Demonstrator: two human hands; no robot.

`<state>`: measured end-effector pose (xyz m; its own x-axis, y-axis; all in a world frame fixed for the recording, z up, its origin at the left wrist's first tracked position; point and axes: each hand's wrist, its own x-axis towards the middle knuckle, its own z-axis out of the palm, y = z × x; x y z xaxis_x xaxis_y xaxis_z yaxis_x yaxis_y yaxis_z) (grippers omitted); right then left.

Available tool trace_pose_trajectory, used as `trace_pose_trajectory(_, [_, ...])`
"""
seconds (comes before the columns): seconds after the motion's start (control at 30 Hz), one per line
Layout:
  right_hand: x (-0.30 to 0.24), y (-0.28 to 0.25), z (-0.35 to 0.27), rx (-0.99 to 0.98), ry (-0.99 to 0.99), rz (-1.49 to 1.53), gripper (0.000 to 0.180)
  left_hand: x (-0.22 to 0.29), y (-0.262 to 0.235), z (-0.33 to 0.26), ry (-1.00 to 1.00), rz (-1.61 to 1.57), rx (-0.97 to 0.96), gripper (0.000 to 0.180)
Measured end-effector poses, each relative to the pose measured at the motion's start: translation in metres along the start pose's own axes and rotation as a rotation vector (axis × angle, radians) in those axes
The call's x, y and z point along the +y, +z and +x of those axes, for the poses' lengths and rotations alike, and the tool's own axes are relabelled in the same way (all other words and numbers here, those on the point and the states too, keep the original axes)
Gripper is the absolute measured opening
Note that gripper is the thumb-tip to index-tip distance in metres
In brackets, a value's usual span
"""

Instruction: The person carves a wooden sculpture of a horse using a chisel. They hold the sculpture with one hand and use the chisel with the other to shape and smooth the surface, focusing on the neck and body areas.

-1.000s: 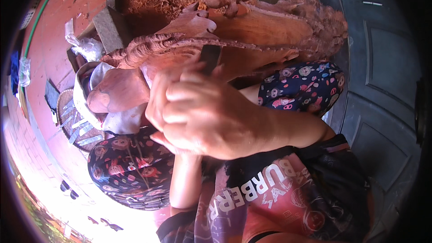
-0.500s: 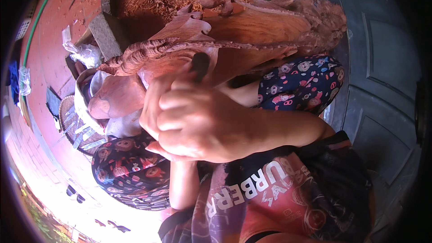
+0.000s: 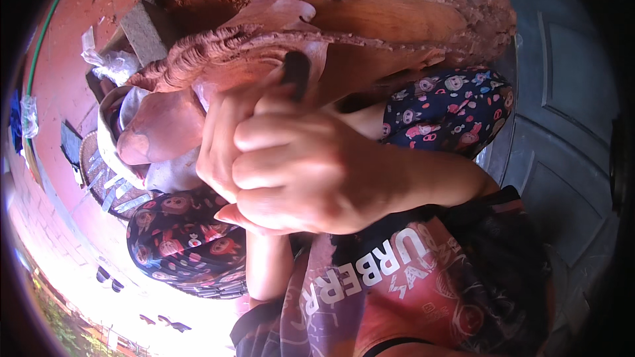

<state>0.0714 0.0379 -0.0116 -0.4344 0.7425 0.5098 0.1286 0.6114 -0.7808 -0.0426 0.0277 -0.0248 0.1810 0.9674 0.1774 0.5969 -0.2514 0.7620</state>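
Right hand point(image 3: 297, 175) curls its fingers around a dark tool point(image 3: 296, 73) before the wood carving's point(image 3: 390, 20) ridged edge, left hand's point(image 3: 215, 145) finger grip unclear, grey door point(image 3: 575, 86) hemming the carving's right end.

From my end, the right hand point(image 3: 301, 168) hides most of the left hand point(image 3: 215, 139), so I can't make out what lies inside the 2 of them. The dark block point(image 3: 296, 71) above them is blurred, and I lose its lower end behind them. The top edge cuts off the wooden carving point(image 3: 390, 18) for me. A knee point(image 3: 177, 235) covers part of the round woven tray point(image 3: 84, 160), whose pale strips point(image 3: 124, 188) are too small for me to identify.
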Motion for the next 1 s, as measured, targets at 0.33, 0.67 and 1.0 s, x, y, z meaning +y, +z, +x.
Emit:
trace_pose_trajectory(0.33, [-0.001,-0.005,-0.004,-0.059,-0.055,-0.112,0.012,-0.002,0.016,0.001,0.008,-0.238,0.225,0.025])
trace_pose_trajectory(0.67, [-0.001,0.003,0.003,-0.066,0.007,-0.056,0.021,-0.002,0.019,-0.007,-0.116,-0.254,0.219,0.027])
trace_pose_trajectory(1.0, [-0.007,-0.036,0.013,-0.35,0.02,0.099,0.031,0.014,0.02,-0.003,-0.119,-0.316,0.232,0.024])
